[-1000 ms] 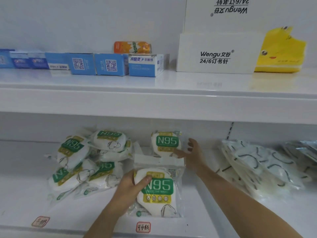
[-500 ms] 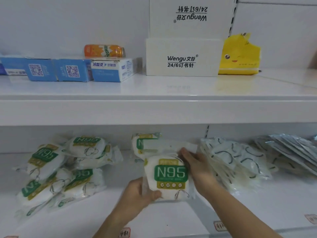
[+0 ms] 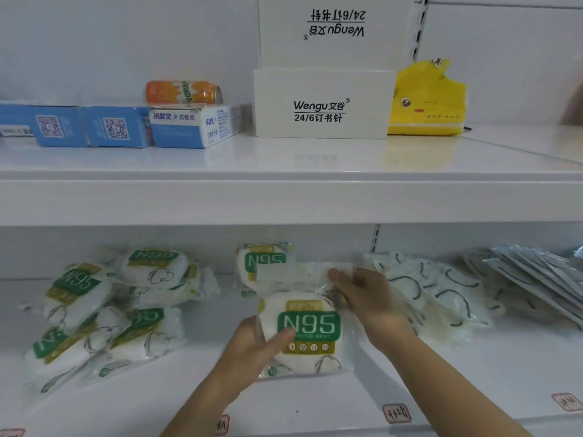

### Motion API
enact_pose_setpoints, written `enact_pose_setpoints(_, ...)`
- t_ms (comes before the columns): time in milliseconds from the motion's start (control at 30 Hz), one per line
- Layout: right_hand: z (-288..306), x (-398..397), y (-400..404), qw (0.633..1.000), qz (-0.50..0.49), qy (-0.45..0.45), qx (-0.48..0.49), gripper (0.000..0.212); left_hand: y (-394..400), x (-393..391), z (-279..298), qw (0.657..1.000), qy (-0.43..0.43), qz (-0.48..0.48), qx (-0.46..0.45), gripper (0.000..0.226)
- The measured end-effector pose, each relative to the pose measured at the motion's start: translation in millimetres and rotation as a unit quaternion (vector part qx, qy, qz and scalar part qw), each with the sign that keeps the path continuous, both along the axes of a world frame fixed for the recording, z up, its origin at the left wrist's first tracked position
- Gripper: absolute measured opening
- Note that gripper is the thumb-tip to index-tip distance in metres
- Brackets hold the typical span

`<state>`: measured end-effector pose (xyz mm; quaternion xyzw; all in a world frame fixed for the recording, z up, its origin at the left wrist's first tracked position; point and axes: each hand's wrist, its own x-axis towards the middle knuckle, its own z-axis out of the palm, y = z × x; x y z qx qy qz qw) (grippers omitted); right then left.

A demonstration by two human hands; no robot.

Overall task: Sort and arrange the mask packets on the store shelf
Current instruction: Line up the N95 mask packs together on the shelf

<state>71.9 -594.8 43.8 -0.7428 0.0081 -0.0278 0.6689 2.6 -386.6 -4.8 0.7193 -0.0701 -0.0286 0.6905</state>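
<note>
An N95 mask packet (image 3: 310,329), white with a green label, stands upright at the middle of the lower shelf (image 3: 441,383). My left hand (image 3: 252,351) grips its lower left side, thumb on the front. My right hand (image 3: 362,294) holds its upper right edge near the clear top flap. Behind it stands another N95 packet (image 3: 262,260), partly hidden. A loose pile of N95 packets (image 3: 104,307) lies at the left of the shelf.
White masks with dark ear loops (image 3: 432,291) lie stacked right of my hands, and grey packets (image 3: 536,272) beyond them. The upper shelf holds blue boxes (image 3: 116,126), an orange can (image 3: 183,93), a white Wengu box (image 3: 321,105) and a yellow pack (image 3: 426,99). Price labels (image 3: 396,413) line the front edge.
My view has shifted to the right. Both hands lifted the front N95 packet upright, and my right hand moved from the rear packet to the front packet's top edge.
</note>
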Motion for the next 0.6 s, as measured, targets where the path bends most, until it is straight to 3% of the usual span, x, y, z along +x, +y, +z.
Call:
enact_pose_setpoints(100,-8,-12,-12,0.988,0.144,0.002,0.062,0.03,-8,9,6,0.996,0.003,0.085,-0.019,0.014)
enact_pose_setpoints(200,-25,-16,-20,0.964,0.264,0.03,0.017,0.044,-6,19,8,0.997,0.002,0.075,-0.01,0.017)
enact_pose_setpoints(300,-43,-1,-20,0.982,0.184,0.032,0.005,0.03,-3,31,5,1.0,-0.011,0.027,-0.004,0.028)
enact_pose_setpoints(367,-46,22,-22,0.994,0.098,0.022,0.033,0.025,5,42,-4,0.997,-0.037,0.071,0.023,0.021)
enact_pose_setpoints(467,-52,76,-24,0.999,0.022,0.03,0.002,0.043,28,61,-38,0.956,-0.086,0.185,0.21,0.013)
enact_pose_setpoints(533,-60,108,-22,0.994,-0.016,0.062,-0.085,0.057,39,66,-58,0.922,-0.1,0.184,0.326,0.027)
enact_pose_setpoints(600,-71,131,-19,0.989,-0.029,0.078,-0.125,0.065,42,70,-66,0.905,-0.118,0.172,0.37,0.038)
